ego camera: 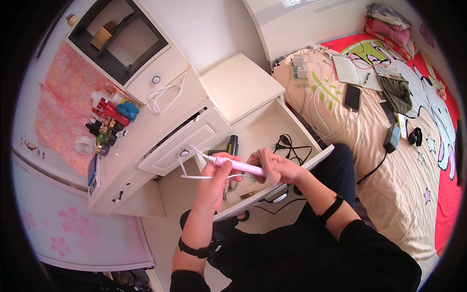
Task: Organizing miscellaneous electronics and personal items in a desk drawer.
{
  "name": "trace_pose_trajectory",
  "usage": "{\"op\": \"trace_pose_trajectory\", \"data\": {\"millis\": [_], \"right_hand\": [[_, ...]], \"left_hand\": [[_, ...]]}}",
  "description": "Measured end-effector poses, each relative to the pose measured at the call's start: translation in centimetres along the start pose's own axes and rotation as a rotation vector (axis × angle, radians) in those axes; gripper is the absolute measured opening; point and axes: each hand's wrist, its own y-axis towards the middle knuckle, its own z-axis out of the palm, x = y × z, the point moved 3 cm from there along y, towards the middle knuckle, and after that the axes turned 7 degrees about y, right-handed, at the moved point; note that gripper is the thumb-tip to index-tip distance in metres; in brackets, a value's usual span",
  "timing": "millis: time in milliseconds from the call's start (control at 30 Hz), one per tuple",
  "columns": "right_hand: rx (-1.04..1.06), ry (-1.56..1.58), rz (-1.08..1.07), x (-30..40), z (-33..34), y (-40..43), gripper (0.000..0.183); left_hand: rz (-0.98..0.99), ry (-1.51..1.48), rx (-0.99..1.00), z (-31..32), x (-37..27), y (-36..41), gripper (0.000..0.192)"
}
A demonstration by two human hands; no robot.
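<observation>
My left hand (pixel 214 182) grips the pink handle of a slim hair-styling iron (pixel 245 168) near its cord end. A white cord (pixel 195 177) loops from that end and passes under the handle. With my right hand (pixel 289 169) I hold a brownish-pink cloth (pixel 269 166) around the iron's other end, which it hides. Both hands are above a pulled-out white drawer (pixel 255 132). Inside it lie a dark hair dryer (pixel 232 145), partly hidden behind my left hand, and a black cable with a plug (pixel 286 141). Some small items near the drawer's front are hard to make out.
At left stands a white desk (pixel 146 127) holding a coiled white cable (pixel 160 98), a small white fan (pixel 84 145) and a blue one (pixel 128 110). On the bed at right are a phone (pixel 352 98), an open notebook (pixel 348 71), a power strip (pixel 300 79) and a black adapter (pixel 392 138).
</observation>
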Motion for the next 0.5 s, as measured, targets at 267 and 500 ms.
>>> {"op": "trace_pose_trajectory", "data": {"millis": [267, 500], "right_hand": [[-0.506, 0.252, -0.073, -0.4, -3.5, 0.3, 0.032], [-0.522, 0.162, 0.015, -1.1, -3.5, 0.4, 0.025]], "left_hand": [[0.109, 0.166, 0.159, -1.1, -6.8, 1.2, 0.022], [0.375, 0.283, 0.174, -2.4, -16.6, 3.6, 0.022]]}}
